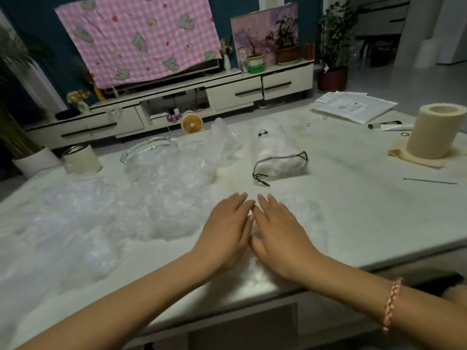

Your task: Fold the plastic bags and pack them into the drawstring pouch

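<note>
While both hands lie flat, the left hand [226, 231] and right hand [279, 233] press one plastic bag [300, 210] onto the table [353, 198]. Probably best to sweep outward, pushing air out before creasing

One head-worn view — forward and down.
Wide-angle, close over the table [353, 198], near edge at 6 o'clock; low cabinet [235, 92] far off at 12.

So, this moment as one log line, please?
step: flatten bag | left hand: flat on bag | right hand: flat on bag | pouch: beyond hands | loose bags: left of hands
</note>
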